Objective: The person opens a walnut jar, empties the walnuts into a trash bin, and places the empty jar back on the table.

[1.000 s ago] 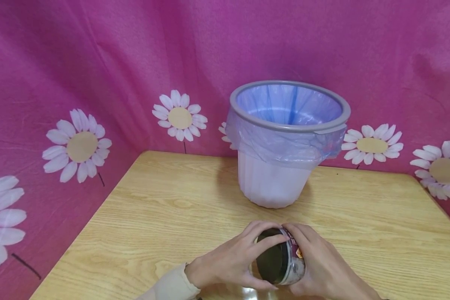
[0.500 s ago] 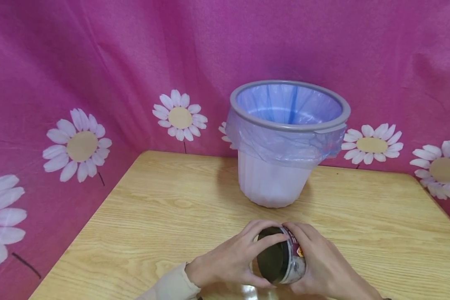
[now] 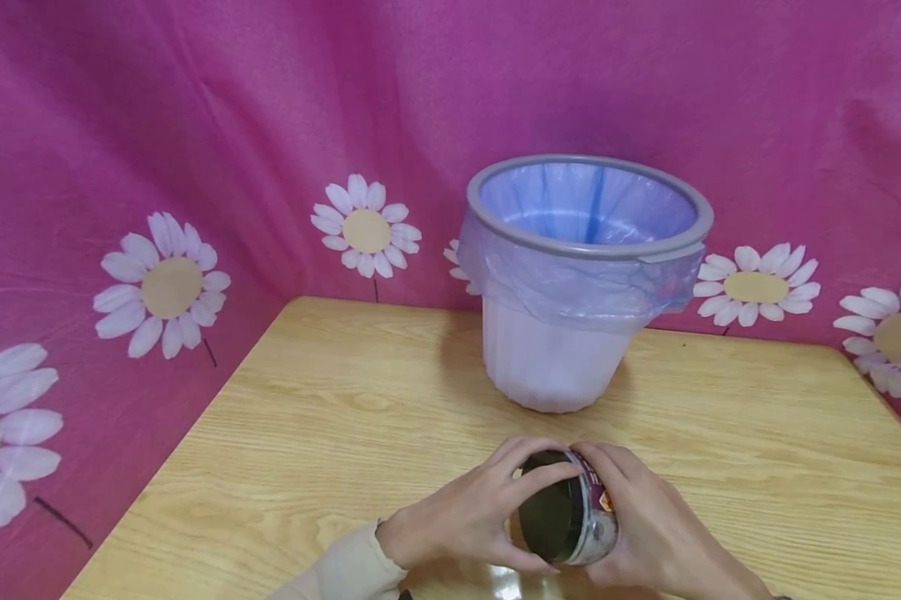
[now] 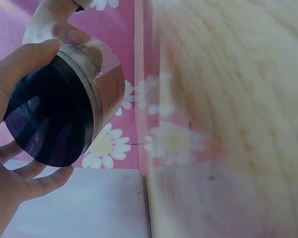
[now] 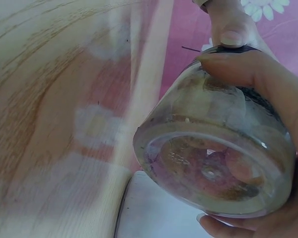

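Both hands hold a clear jar (image 3: pixel 598 533) with a dark lid (image 3: pixel 552 518) and a purple label, tipped on its side near the front of the table. My left hand (image 3: pixel 480 512) grips the lid, thumb and fingers spread around its edge. The jar's body lies in my right hand (image 3: pixel 648 529), whose fingers wrap its far side. From the left wrist, the lid's dark flat top (image 4: pixel 52 116) fills much of the view. The right wrist view looks onto the see-through base (image 5: pixel 208 171), with brownish residue showing inside.
Beyond the hands stands a white waste bin (image 3: pixel 555 367) with a grey rim (image 3: pixel 593 247) and a bluish plastic liner (image 3: pixel 570 287) folded over it. A pink curtain with daisies (image 3: pixel 270 100) surrounds the wood-grain table (image 3: pixel 307 433) at the back and sides.
The head view has shifted slightly, so bin and curtain appear a little farther right. Both hands keep the same hold on the jar, with hardly any visible movement.
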A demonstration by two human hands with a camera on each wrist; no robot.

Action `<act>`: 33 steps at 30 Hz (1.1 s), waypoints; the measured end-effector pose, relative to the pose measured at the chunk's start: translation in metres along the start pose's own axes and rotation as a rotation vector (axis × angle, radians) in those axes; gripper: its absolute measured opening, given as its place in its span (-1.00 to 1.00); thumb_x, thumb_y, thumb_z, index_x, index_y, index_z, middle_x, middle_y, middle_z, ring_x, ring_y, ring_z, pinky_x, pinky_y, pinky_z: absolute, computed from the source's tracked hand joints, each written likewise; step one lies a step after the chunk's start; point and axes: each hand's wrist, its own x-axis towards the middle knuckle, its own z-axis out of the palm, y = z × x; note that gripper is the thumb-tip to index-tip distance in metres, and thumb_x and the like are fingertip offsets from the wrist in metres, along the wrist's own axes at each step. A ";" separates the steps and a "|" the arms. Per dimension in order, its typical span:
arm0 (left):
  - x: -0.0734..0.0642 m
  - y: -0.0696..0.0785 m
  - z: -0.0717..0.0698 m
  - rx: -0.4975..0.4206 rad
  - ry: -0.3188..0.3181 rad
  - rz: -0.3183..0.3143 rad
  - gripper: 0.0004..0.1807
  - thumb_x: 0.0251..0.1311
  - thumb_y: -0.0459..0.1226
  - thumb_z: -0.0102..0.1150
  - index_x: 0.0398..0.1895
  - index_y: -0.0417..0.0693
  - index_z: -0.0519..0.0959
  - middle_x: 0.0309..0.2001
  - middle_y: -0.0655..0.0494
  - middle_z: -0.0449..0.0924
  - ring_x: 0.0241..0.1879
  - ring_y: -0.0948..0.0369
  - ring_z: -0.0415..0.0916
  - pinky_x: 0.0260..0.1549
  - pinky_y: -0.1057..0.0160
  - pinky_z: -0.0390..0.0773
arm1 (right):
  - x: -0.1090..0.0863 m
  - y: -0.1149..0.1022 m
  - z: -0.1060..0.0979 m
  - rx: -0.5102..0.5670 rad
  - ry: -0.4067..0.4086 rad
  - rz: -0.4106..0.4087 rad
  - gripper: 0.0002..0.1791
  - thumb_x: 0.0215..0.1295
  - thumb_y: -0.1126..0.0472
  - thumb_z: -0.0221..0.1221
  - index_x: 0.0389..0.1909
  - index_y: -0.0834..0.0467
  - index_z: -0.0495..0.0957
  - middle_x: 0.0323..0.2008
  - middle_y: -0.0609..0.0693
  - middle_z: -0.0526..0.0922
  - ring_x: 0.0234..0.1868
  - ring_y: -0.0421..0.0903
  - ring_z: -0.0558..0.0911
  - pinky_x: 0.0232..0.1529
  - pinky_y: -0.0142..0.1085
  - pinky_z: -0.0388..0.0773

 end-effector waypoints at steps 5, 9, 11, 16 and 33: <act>-0.004 0.002 0.001 -0.016 -0.007 -0.022 0.09 -0.22 0.08 0.53 0.41 0.06 0.15 0.35 -0.03 0.12 0.34 0.19 0.09 0.27 0.38 0.21 | -0.003 -0.003 0.001 0.026 -0.051 0.061 0.13 -0.70 -0.08 0.60 0.16 0.07 0.40 0.01 -0.09 0.51 -0.06 -0.17 0.52 -0.15 -0.15 0.63; -0.004 0.003 0.001 -0.010 -0.011 -0.037 0.10 -0.22 0.09 0.52 0.42 0.07 0.14 0.35 -0.03 0.12 0.34 0.18 0.10 0.27 0.38 0.22 | -0.003 -0.004 0.000 0.024 -0.067 0.071 0.14 -0.69 -0.07 0.59 0.17 0.10 0.40 0.03 -0.07 0.51 -0.03 -0.15 0.51 -0.11 -0.10 0.62; -0.004 0.003 0.001 -0.004 -0.010 -0.041 0.10 -0.22 0.10 0.52 0.41 0.07 0.14 0.35 -0.02 0.12 0.33 0.18 0.11 0.27 0.38 0.22 | -0.002 -0.004 0.000 0.023 -0.066 0.069 0.14 -0.70 -0.08 0.59 0.17 0.10 0.40 0.04 -0.08 0.50 -0.03 -0.17 0.51 -0.10 -0.11 0.62; -0.003 0.002 0.001 0.002 0.003 -0.042 0.10 -0.23 0.11 0.52 0.41 0.05 0.15 0.33 -0.01 0.14 0.32 0.18 0.13 0.26 0.38 0.22 | -0.001 -0.001 0.002 -0.006 0.009 -0.016 0.14 -0.76 -0.02 0.59 0.14 0.15 0.42 0.03 -0.06 0.51 -0.03 -0.16 0.52 -0.12 -0.13 0.62; 0.000 0.001 -0.002 -0.036 -0.052 -0.055 0.11 -0.16 0.02 0.51 0.45 0.07 0.05 0.41 0.01 0.02 0.35 0.16 0.09 0.27 0.33 0.24 | 0.002 0.002 0.001 -0.011 0.033 -0.025 0.20 -0.79 -0.05 0.59 0.16 0.24 0.41 0.02 0.02 0.53 -0.05 -0.10 0.55 -0.13 -0.09 0.62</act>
